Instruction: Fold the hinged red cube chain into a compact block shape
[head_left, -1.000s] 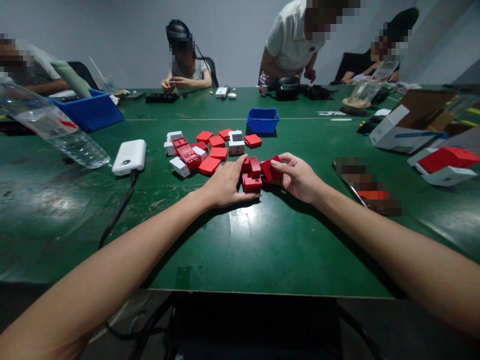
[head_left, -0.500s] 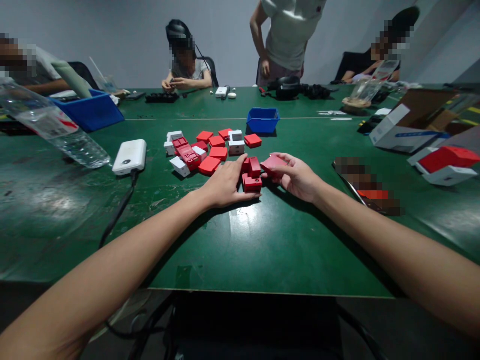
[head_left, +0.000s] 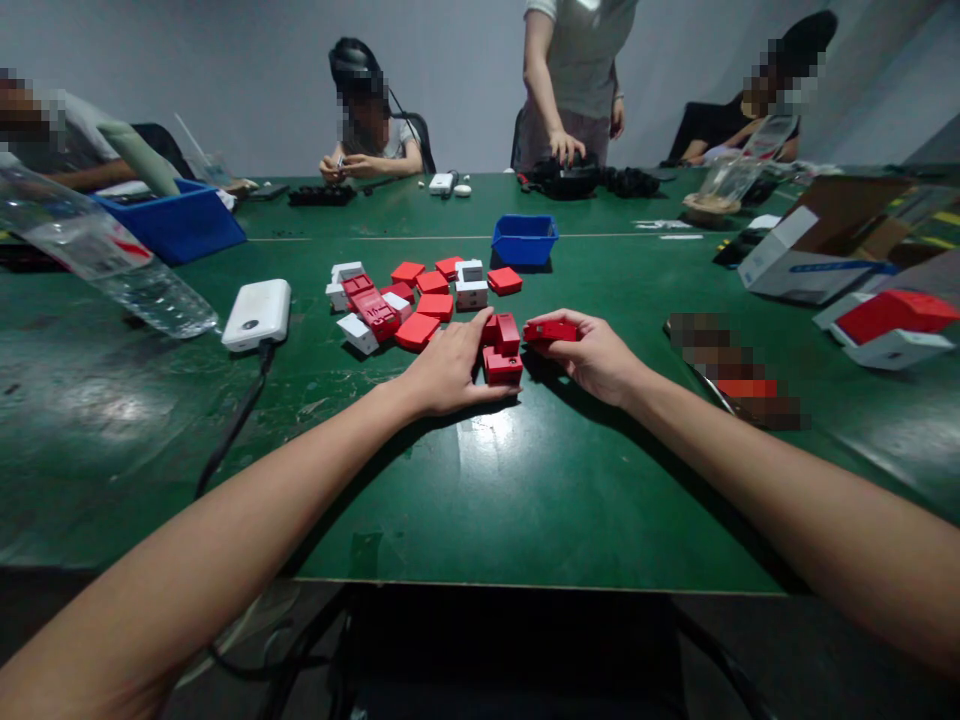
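Observation:
My left hand (head_left: 450, 368) rests on the table, its thumb and fingers curved around a red plastic block (head_left: 502, 362) with a stepped shape. To the right, my right hand (head_left: 600, 355) pinches a flat red plastic piece (head_left: 551, 330) edge-on, just above the table. A small gap separates this piece from the block. Beyond my left hand lie several loose red pieces (head_left: 433, 307), some white blocks (head_left: 471, 293) and a longer red part (head_left: 371, 306) with slots, leaning over white pieces.
A small blue bin (head_left: 524, 240) stands beyond the pieces. On the left are a white power bank (head_left: 257, 315) with a cable, a plastic bottle (head_left: 112, 255) and a larger blue bin (head_left: 176, 225). A phone (head_left: 731, 370) and white boxes (head_left: 885, 330) lie right. Co-workers are across the table.
My right hand has tilted the red piece, so its thin edge now faces me instead of its broad face. My left hand stays put. The standing person has reached down to black gear.

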